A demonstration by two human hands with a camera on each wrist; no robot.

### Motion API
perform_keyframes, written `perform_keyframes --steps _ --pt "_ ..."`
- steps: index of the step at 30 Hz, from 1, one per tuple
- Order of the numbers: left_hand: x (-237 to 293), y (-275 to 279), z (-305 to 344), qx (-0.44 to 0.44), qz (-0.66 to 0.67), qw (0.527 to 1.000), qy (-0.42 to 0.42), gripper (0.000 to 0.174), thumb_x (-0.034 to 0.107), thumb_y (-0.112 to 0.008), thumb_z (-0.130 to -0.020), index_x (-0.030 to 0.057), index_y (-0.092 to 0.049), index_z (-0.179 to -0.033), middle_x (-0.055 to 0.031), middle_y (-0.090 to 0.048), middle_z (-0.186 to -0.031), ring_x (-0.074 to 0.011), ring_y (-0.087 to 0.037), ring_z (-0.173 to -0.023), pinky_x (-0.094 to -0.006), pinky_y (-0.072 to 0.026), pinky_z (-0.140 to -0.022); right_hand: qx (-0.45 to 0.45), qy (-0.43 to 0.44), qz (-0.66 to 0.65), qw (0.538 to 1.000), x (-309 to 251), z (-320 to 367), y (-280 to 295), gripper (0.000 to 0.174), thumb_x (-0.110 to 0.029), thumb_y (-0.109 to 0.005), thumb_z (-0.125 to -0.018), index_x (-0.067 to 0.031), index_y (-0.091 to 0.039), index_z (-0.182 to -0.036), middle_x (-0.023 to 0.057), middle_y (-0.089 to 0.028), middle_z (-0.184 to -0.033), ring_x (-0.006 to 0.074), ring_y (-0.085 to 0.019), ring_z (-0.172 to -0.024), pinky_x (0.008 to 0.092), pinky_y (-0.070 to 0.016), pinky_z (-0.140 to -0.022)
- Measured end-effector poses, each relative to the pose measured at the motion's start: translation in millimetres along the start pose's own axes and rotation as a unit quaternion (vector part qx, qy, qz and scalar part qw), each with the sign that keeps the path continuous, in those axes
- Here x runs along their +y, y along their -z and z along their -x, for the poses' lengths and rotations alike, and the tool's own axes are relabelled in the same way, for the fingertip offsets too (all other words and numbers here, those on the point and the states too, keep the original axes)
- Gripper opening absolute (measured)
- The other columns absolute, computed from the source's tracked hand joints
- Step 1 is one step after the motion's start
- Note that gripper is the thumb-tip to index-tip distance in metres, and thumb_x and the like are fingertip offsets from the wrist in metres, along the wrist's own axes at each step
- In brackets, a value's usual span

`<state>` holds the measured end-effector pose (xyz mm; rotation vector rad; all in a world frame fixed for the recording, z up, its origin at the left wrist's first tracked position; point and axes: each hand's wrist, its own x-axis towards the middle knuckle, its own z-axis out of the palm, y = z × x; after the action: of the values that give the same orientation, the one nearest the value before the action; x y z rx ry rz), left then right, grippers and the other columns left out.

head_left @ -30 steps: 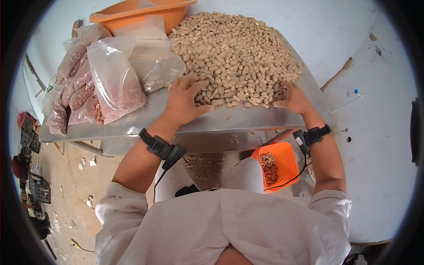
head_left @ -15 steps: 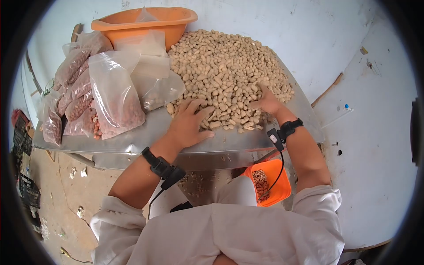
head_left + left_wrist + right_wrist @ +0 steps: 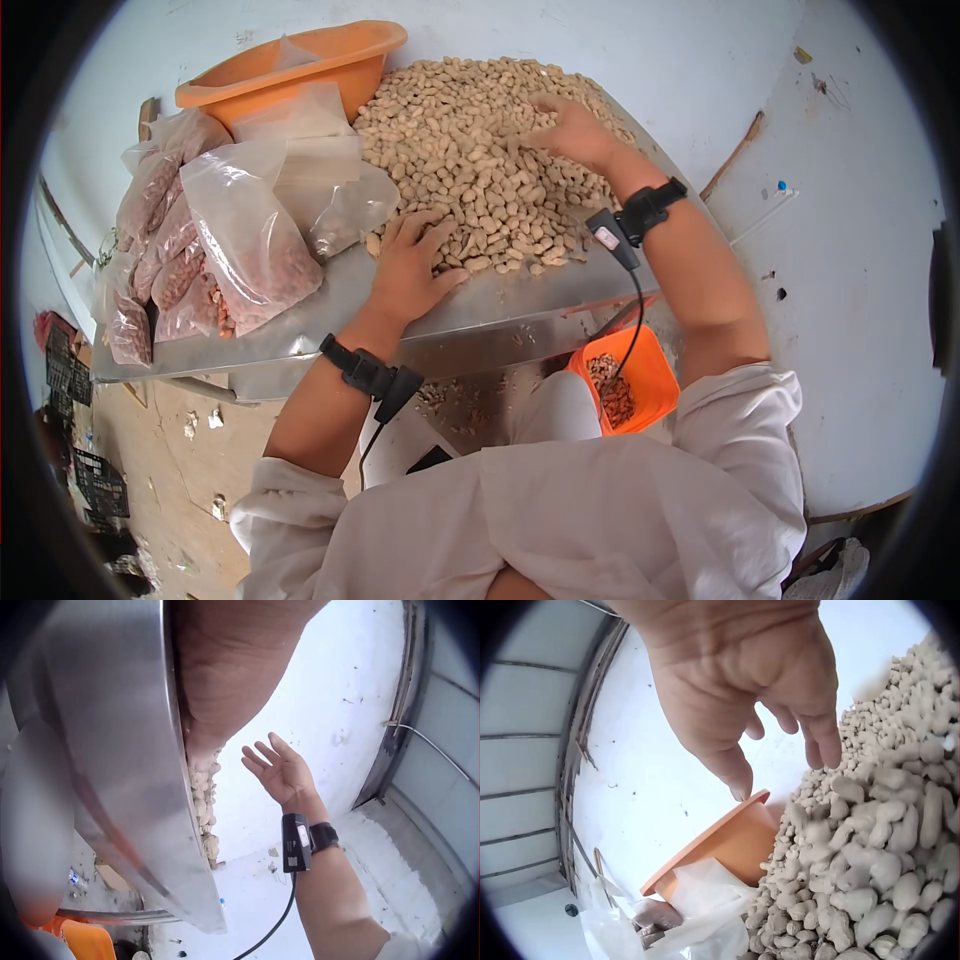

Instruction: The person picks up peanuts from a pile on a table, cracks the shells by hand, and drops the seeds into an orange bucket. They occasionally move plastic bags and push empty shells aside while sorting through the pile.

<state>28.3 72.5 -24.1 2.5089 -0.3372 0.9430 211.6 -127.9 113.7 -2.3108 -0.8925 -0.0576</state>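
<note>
A heap of peanuts (image 3: 470,150) sits on a metal table (image 3: 300,320) — the left hand (image 3: 410,265) lies flat, fingers spread, on the heap's near edge, seemingly damming loose nuts, while the right hand (image 3: 565,130) hovers over its far side, fingers loose and empty.

We see a broad heap of peanuts in their shells (image 3: 470,150), pale tan, loose and unsorted, mounded on the shiny metal tabletop (image 3: 500,300). It covers the far right part of the surface. At its near edge it thins to a scattered single layer that stops short of the tabletop's rim. Up close in the right wrist view, we find the shells dry, knobbly and whole, lying in every direction.
</note>
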Motion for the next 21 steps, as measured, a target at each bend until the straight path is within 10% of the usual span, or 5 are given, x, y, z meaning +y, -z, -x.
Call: perform_keyframes --steps 4,7,14,21 --pt "3.2 2.1 0.5 0.019 -0.034 0.999 0.006 0.058 0.027 -0.077 -0.063 0.0141 -0.058 -0.116 -0.0111 -0.052 -0.116 -0.0329 -0.045 -0.111 -0.0427 -0.0358 -0.096 -0.063 0.033 0.111 0.991 27.8 66.4 13.4 0.073 -0.024 -0.071 -0.075 -0.0025 -0.037 -0.135 0.0206 -0.046 -0.129 0.024 -0.058 -0.094 0.0325 -0.0482 -0.073" --pt "13.0 16.1 0.3 0.002 -0.067 0.996 0.054 0.062 0.03 -0.077 -0.063 0.0157 -0.056 -0.119 -0.0117 -0.052 -0.114 -0.0332 -0.048 -0.108 -0.0415 -0.0394 -0.092 -0.179 -0.113 0.025 0.977 27.8 115.0 15.1 0.077 -0.03 -0.073 -0.07 0.0008 -0.039 -0.132 0.0248 -0.048 -0.126 0.0328 -0.047 -0.117 0.0384 -0.0389 -0.097" --pt "11.3 54.2 4.5 -0.201 -0.085 0.956 0.199 0.077 0.042 -0.077 -0.062 0.0136 -0.048 -0.127 -0.0175 -0.048 -0.118 -0.0319 -0.055 -0.103 -0.0386 -0.0464 -0.086 -0.121 -0.002 0.148 0.982 63.0 146.6 -6.4 0.082 -0.029 -0.074 -0.068 -0.0004 -0.035 -0.134 0.0253 -0.049 -0.123 0.0357 -0.047 -0.115 0.0382 -0.0384 -0.097" --pt "38.8 13.0 -18.7 -0.186 -0.059 0.971 0.14 0.084 0.039 -0.08 -0.059 0.0082 -0.045 -0.13 -0.0228 -0.046 -0.12 -0.0359 -0.05 -0.112 -0.0388 -0.0429 -0.092 -0.074 -0.038 0.118 0.989 39.8 116.1 -57.9 0.085 -0.032 -0.076 -0.065 0.0002 -0.036 -0.132 0.0251 -0.051 -0.118 0.0377 -0.05 -0.11 0.0398 -0.0404 -0.094"
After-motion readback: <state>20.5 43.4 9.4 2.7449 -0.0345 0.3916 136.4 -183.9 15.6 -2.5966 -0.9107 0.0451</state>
